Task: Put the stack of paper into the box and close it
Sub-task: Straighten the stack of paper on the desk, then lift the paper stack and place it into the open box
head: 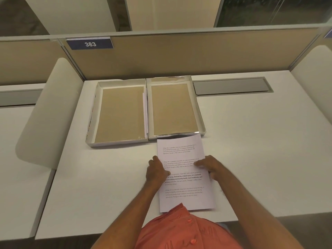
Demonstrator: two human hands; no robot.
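Left hand (156,170) grips the left edge of one stack of paper (185,175), right hand (209,166) grips the right edge, fingers curled over the top sheet; stack white, four blocks of printed text, lying near on the desk (251,150), far end just before one open box (145,108), two shallow halves, brown-lined

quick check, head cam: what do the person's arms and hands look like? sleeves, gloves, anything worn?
Both forearms are bare up to the bottom edge of the frame, with no sleeves in view. The left hand and right hand are bare too: no gloves, and no watch, ring or wristband that I can make out. The only clothing visible is a coral-orange buttoned shirt on the torso, between the arms.
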